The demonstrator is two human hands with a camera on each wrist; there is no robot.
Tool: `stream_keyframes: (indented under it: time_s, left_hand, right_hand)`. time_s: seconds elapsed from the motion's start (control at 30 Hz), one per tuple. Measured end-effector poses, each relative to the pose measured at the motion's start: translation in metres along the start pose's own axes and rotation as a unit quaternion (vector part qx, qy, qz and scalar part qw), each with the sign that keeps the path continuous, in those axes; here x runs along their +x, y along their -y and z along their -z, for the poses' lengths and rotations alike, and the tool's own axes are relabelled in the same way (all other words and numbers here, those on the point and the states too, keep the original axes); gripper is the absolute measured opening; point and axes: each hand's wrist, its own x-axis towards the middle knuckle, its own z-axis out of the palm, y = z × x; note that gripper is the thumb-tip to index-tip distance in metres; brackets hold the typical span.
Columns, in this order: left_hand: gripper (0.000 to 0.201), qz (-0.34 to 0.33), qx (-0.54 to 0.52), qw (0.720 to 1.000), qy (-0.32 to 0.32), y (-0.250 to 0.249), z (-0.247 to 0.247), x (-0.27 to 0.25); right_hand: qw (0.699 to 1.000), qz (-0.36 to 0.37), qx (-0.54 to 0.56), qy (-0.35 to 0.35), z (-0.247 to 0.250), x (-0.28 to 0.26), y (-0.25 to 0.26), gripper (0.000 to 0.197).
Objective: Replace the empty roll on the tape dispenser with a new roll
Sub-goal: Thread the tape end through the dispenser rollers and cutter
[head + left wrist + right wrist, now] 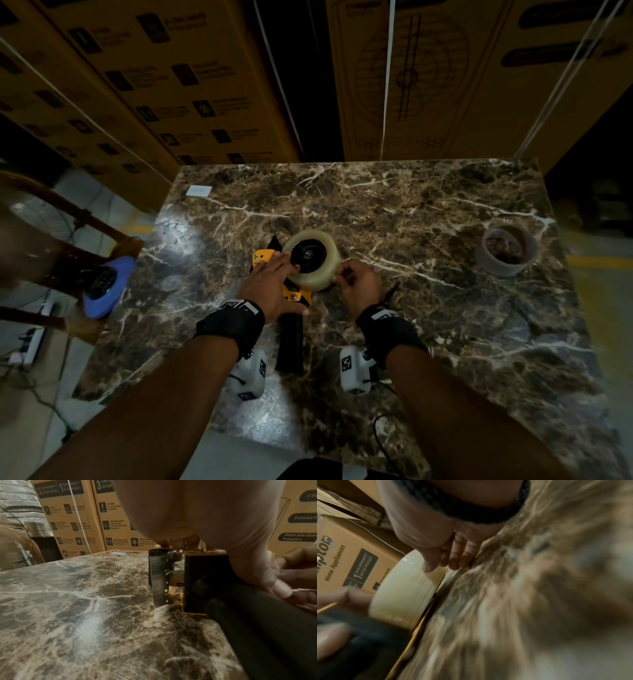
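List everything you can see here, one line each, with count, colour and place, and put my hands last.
tape dispenser: one, yellow and black, lying mid-table under the left hand
new tape roll: one, clear-cream, seated on the dispenser's hub
empty roll core: one, grey, right side of the table
marble table: one, brown with white veins
paper label: one, white, far left corner of the table
cardboard cartons: several, tan with black print, stacked behind the table
wooden chair: one, brown, left of the table
blue object: one, on the chair, kind unclear
left hand: presses on the dispenser
right hand: fingers at the new roll's edge
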Motion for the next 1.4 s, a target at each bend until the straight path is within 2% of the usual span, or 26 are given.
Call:
stream_keyframes:
  time_s: [0.17, 0.23, 0.3, 0.47, 0.83, 0.9, 0.97, 1.03, 1.07, 1.1, 1.13, 1.17, 1.27, 1.4]
  left_hand:
    - [0.096, -0.002, 0.003, 1.0, -0.001, 0.001, 0.0, 0.0]
    - [0.096, -0.001, 0.012, 1.0, -0.002, 0.0, 0.001, 0.0]
    - [0.096, 0.001, 0.024, 1.0, 0.002, 0.0, 0.002, 0.0]
    - [0.098, 0.008, 0.033, 0.999, 0.008, 0.001, 0.002, 0.0]
    - [0.1, 0.012, 0.039, 0.999, -0.002, -0.001, 0.003, 0.002]
    - [0.098, 0.01, 0.002, 1.0, 0.005, 0.002, 0.001, 0.001]
    - [0.088, 0.02, -0.128, 0.992, 0.007, 0.0, 0.003, -0.002]
    - [0.058, 0.037, -0.304, 0.951, -0.039, -0.006, 0.009, -0.004]
    - [0.038, 0.042, -0.348, 0.933, -0.079, -0.009, 0.012, -0.004]
    - [0.023, 0.047, -0.341, 0.932, -0.112, -0.013, 0.014, -0.004]
    - [0.018, 0.049, -0.307, 0.942, -0.124, -0.015, 0.015, -0.003]
    - [0.021, 0.051, -0.258, 0.958, -0.112, -0.016, 0.013, 0.0]
    - [0.029, 0.049, -0.128, 0.988, -0.066, -0.02, 0.004, 0.004]
    - [0.03, 0.061, -0.084, 0.991, -0.087, -0.019, -0.007, 0.01]
  right_hand:
    - [0.996, 0.061, -0.052, 0.028, 0.011, 0.005, 0.002, 0.002]
    - [0.995, 0.078, -0.065, 0.014, 0.01, 0.002, 0.002, 0.007]
    - [0.995, 0.069, -0.069, -0.005, 0.007, -0.007, 0.005, 0.006]
    - [1.0, 0.004, -0.031, 0.0, -0.002, -0.027, 0.011, 0.005]
    - [1.0, -0.003, 0.008, 0.027, -0.018, -0.033, 0.006, 0.014]
    - [0.999, -0.008, 0.027, 0.045, -0.012, -0.03, 0.004, 0.025]
    - [0.998, -0.012, 0.04, 0.055, -0.008, -0.029, 0.003, 0.038]
    - [0.998, -0.022, 0.034, 0.044, -0.009, -0.029, 0.004, 0.042]
    - [0.998, -0.028, 0.032, 0.039, -0.011, -0.03, 0.004, 0.039]
    - [0.998, -0.025, 0.036, 0.035, -0.015, -0.031, 0.005, 0.029]
    - [0.999, -0.023, 0.035, 0.029, -0.018, -0.033, 0.007, 0.015]
    - [0.999, -0.015, 0.037, 0.02, -0.022, -0.035, 0.006, 0.003]
    - [0.999, 0.004, 0.043, 0.028, -0.017, -0.039, 0.005, 0.016]
    - [0.991, -0.007, 0.064, 0.115, 0.003, -0.037, 0.004, 0.028]
